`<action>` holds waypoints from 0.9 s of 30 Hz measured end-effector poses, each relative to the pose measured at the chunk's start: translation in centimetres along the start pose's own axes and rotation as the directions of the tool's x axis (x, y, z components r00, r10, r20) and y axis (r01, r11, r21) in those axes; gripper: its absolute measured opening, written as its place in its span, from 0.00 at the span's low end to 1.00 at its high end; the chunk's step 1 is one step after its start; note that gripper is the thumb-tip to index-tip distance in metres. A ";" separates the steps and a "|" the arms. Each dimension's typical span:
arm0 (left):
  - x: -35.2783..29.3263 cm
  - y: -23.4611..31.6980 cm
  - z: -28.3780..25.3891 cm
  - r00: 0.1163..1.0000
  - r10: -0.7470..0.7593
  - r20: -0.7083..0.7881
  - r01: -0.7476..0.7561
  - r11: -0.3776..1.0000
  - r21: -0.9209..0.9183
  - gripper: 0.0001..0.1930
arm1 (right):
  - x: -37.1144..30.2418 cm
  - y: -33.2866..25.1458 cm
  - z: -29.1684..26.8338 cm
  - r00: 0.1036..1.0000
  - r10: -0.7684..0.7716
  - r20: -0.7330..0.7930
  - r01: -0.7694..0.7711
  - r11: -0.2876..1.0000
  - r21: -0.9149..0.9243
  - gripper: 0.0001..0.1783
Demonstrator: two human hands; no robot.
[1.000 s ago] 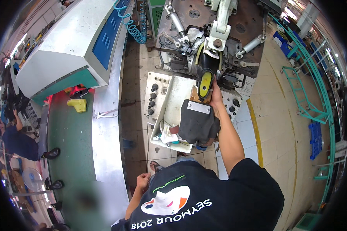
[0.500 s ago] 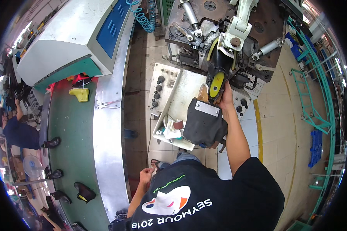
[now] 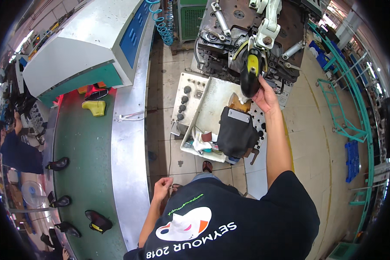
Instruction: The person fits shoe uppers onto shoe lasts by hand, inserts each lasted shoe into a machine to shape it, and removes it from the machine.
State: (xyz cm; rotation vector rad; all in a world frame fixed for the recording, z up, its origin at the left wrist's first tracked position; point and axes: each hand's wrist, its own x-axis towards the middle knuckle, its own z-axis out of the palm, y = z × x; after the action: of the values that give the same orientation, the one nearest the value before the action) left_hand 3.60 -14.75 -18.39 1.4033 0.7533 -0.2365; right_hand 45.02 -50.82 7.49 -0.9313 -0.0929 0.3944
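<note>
Fingers (image 3: 167, 181) of the left hand (image 3: 161, 189), at 7 o'clock from the view centre, are narrow and loosely curled, in front of the dark shirt (image 3: 247, 212). A sandalled foot (image 3: 207, 166) shows between 5 and 6 o'clock.

At 3 o'clock, close to centre, a black cover (image 3: 236, 136) with a metal strip (image 3: 238, 115) encloses a form; a tan piece (image 3: 239, 103) projects from its far end. Beside it, on the 9 o'clock side, runs a white tray (image 3: 210, 104) containing a white item (image 3: 201, 142) and a reddish-brown piece (image 3: 206, 137). A control panel (image 3: 197, 85) with black knobs (image 3: 184, 99) adjoins the tray toward 11 o'clock.

Right hand (image 3: 268, 100), just past 2 o'clock: the fingers hold the near end of a black shoe (image 3: 249, 84) with a yellow section (image 3: 252, 64). The shoe lies between 1 and 2 o'clock, directly below the white arm (image 3: 268, 30) of a machine (image 3: 238, 25). Whether the machine clamps the shoe cannot be told.

From 7 to 10 o'clock extends a green surface (image 3: 84, 173). It carries a dark shoe (image 3: 98, 221) between 7 and 8 o'clock and a yellow boot (image 3: 95, 107) between 9 and 10, near a grey-white housing (image 3: 73, 52).

Farther out, a co-worker (image 3: 21, 149) is at 9 o'clock; a green cart (image 3: 340, 130) and a blue pallet (image 3: 352, 161) are near 3 o'clock.
</note>
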 end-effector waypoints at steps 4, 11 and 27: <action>-1.9 8.6 1.9 0.978 0.196 0.077 -0.200 0.978 0.057 0.15 | -3.5 2.0 7.7 0.997 0.073 -0.025 -0.068 0.983 0.172 0.18; -8.9 25.0 1.9 0.759 0.618 0.205 -0.641 0.765 0.070 0.32 | -9.7 12.4 17.5 0.891 0.429 0.145 -0.453 0.833 0.319 0.21; -9.4 14.1 -13.3 0.734 0.119 -0.669 -0.346 0.913 -0.217 0.26 | -9.4 37.6 31.9 0.560 0.785 0.265 0.433 -0.004 -0.902 0.42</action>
State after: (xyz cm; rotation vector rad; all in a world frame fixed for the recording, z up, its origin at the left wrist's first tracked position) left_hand 0.15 -2.14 -1.21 1.2323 1.1049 0.5976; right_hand 17.55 -10.00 -2.55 -2.2531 -1.3671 1.1941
